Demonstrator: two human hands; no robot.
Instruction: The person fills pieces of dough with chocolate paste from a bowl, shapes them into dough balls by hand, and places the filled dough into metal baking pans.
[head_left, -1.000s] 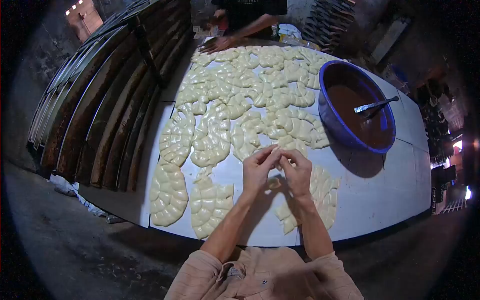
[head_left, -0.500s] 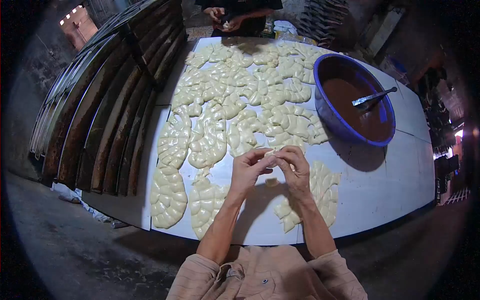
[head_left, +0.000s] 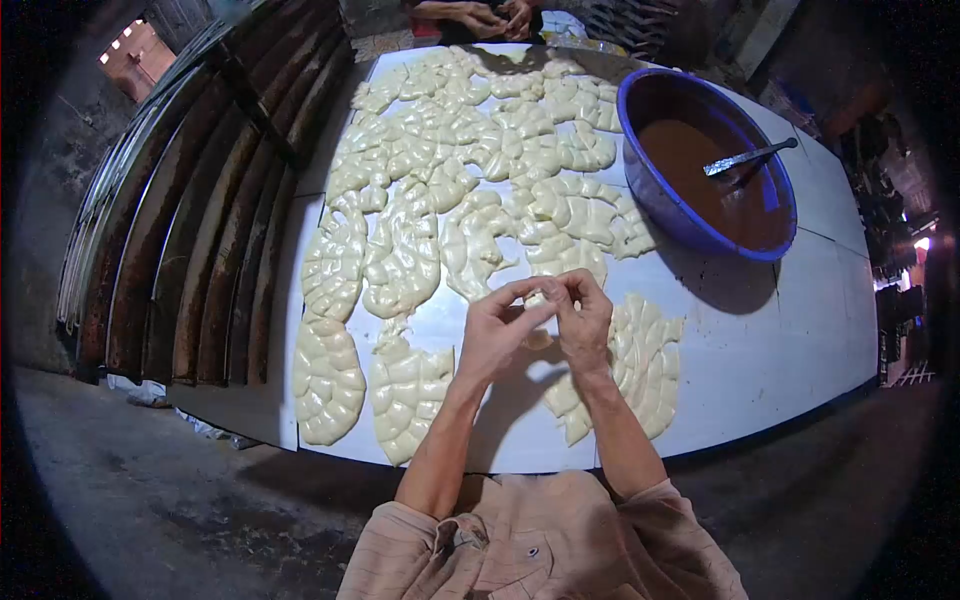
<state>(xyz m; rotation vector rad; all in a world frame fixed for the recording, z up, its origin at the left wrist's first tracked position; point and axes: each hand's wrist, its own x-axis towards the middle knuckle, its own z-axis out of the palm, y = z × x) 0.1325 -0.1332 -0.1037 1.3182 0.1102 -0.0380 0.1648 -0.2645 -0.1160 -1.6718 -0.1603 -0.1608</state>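
Above the near part of the white table (head_left: 760,360), my left hand (head_left: 503,330) and my right hand (head_left: 580,315) meet at the fingertips. Between them they pinch a small pale piece of dough (head_left: 537,299), mostly covered by the fingers. Just below the fingers, a small yellowish lump (head_left: 538,340) shows on or over the table. Glossy pale dough pieces (head_left: 402,255) with scored surfaces lie flat beyond and left of my hands. Another dough piece (head_left: 645,365) lies beside my right wrist, partly behind it.
A blue basin (head_left: 650,190) of brown liquid, with a metal-bladed tool (head_left: 750,157) in it, stands at the right. Long curved dark trays or boards (head_left: 190,230) lean in a rack at the left. Across the table, a co-worker's hands (head_left: 495,18) are held together.
The co-worker's hands have left the dough at the far edge and come together. My hands stay joined at the fingertips, their fingers shifting slightly. The view has tilted down a little.
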